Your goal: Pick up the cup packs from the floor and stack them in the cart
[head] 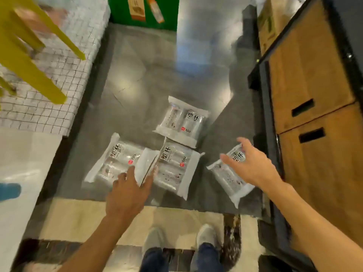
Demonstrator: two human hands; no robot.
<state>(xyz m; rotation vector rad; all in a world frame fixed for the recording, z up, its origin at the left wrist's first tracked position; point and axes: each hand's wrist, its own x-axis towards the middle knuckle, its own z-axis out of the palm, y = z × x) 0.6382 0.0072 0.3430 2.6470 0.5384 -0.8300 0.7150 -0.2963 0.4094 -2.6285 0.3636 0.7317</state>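
Observation:
Several clear cup packs with white sealed ends lie on the grey floor. The far pack (pixel 181 121) lies alone. The left pack (pixel 115 160) and the middle pack (pixel 176 167) touch at their ends, and the right pack (pixel 229 179) lies near the cabinet. My left hand (pixel 127 193) reaches down over the seam between the left and middle packs, fingers spread, holding nothing. My right hand (pixel 249 163) hovers over the upper end of the right pack, fingers apart, with no grip visible. No cart is recognisable in view.
A wooden cabinet with a black frame (pixel 310 95) stands on the right. A white tiled counter (pixel 59 75) with yellow stool legs (pixel 29 61) is on the left. A green panel (pixel 145 12) stands at the far end. My shoes (pixel 180 238) stand on a pale floor strip.

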